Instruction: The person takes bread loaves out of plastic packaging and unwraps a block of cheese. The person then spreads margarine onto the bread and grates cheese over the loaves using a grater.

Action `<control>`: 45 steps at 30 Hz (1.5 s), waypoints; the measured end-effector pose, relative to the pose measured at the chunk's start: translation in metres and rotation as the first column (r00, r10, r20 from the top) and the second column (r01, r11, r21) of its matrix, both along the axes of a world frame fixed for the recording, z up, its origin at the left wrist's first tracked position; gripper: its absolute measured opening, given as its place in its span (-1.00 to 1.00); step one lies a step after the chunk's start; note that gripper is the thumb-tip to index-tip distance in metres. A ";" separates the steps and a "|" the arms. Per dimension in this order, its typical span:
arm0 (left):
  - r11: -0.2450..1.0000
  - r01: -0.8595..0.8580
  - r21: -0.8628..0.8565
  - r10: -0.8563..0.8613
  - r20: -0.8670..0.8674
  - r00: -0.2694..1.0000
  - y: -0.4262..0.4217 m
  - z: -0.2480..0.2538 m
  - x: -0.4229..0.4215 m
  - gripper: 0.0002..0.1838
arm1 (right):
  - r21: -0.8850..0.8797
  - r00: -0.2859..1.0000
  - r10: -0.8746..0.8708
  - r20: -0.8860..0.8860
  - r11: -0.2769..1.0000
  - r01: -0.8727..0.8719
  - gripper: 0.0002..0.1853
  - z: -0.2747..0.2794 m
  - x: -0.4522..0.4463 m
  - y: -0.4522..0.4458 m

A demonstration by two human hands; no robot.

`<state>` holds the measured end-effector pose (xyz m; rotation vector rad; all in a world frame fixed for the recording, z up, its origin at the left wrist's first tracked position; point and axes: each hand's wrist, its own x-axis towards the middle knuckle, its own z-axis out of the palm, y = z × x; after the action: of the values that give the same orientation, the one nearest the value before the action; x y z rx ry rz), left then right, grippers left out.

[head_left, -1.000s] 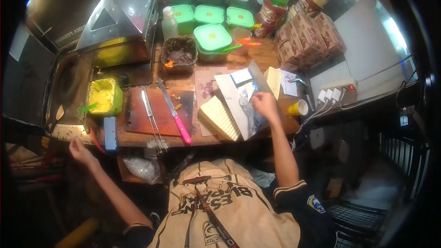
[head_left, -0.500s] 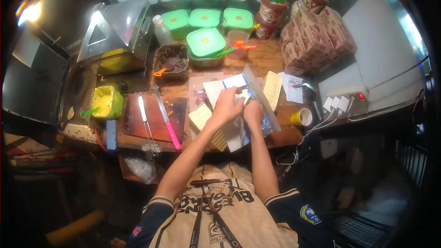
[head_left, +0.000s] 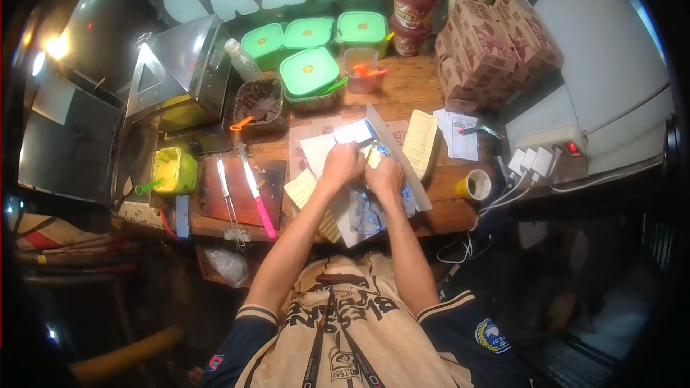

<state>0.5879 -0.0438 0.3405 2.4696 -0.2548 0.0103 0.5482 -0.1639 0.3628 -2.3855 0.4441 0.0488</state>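
Both hands meet over an open cardboard box (head_left: 354, 224) with blue-and-clear wrapping (head_left: 368, 212) in it. My left hand (head_left: 343, 165) is closed at the near side of the box's white-and-blue end. My right hand (head_left: 386, 174) is closed close beside it, at a pale yellow piece (head_left: 374, 156) in blue-printed wrapper. Fingertips of both hands are partly hidden, and I cannot tell which one bears the piece. Ridged pale bread (head_left: 300, 185) lies partly under the box and my left forearm. Another pale yellow slab (head_left: 420, 145) rests to the right of the box.
Left of the box, a pink-handled knife (head_left: 264, 215) and tongs lie on a brown board (head_left: 213, 210). Behind are a dark spread tub (head_left: 249, 122) and green-lidded containers (head_left: 309, 72). A yellow cup (head_left: 476, 185), folded boxes (head_left: 478, 54) and a power strip (head_left: 553, 145) stand right.
My left hand has come from the far left to the box, beside my right hand. Both have drawn close together at the wrapper. The view has shifted slightly.
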 end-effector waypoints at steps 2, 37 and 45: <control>0.999 -0.020 -0.040 0.020 0.002 1.000 0.003 0.003 -0.004 -0.74 | 0.007 0.999 0.018 0.036 1.000 -0.018 -0.65 0.001 -0.002 -0.002; 0.990 0.128 0.061 -0.135 0.137 0.981 0.009 0.081 -0.136 -0.32 | 0.945 0.997 -0.083 -0.002 0.326 0.029 -0.54 -0.029 0.035 -0.162; 0.992 0.120 0.021 -0.122 0.096 0.988 -0.047 0.050 -0.105 -0.45 | 0.655 0.989 -0.149 0.020 0.749 0.100 -0.52 -0.001 0.037 -0.144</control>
<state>0.4834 -0.0913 0.3905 2.4675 -0.4481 0.0767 0.5857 -0.3083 0.3622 -1.6514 0.4593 0.0490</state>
